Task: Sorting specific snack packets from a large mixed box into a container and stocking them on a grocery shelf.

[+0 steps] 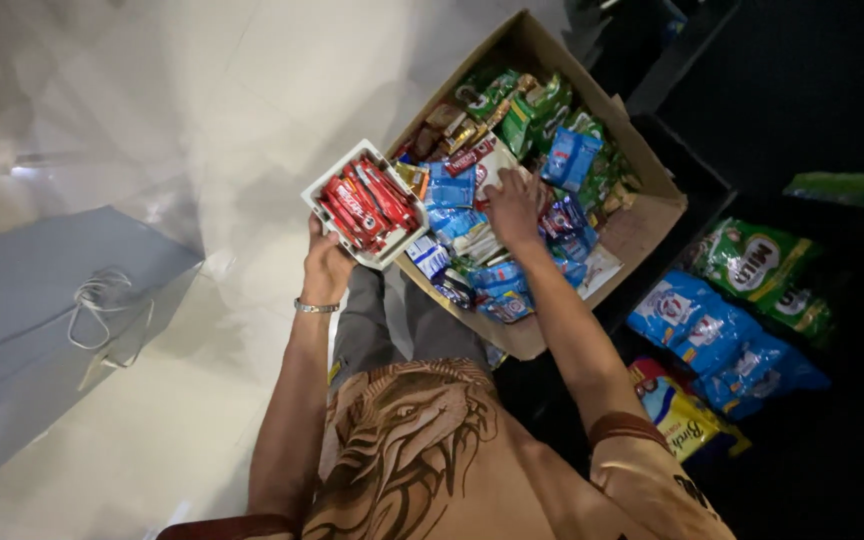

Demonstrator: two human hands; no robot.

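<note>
A person's left hand [327,265] grips a small white tray [314,190] from below, fingers curled under its near edge, holding it level at the left rim of an open cardboard box [642,215]. The tray is packed with red snack bars [364,203], laid side by side in a tight row and filling it nearly edge to edge. A metal bracelet [315,307] circles the left wrist.

The right hand [512,208] is inside the box, palm down and fingers spread across the heap of packets; whether it has closed on any one of them cannot be told from this angle. Just under and beside it lie blue sachets [449,187], with green packets [527,112] toward the far end of the box and more blue ones toward the near corner.

Judging by the full tray and the jumbled box, the sorting of red bars looks well advanced, while most of the mixed packets in the box remain unsorted.

Right of the box, on dark shelving, sit larger bags: a green pouch [760,262], blue pouches [697,325] below it and a yellow bag [687,415] nearest the person. Left of the box, across pale floor tiles, lies a grey paper bag [22,320] with white cord handles.
</note>
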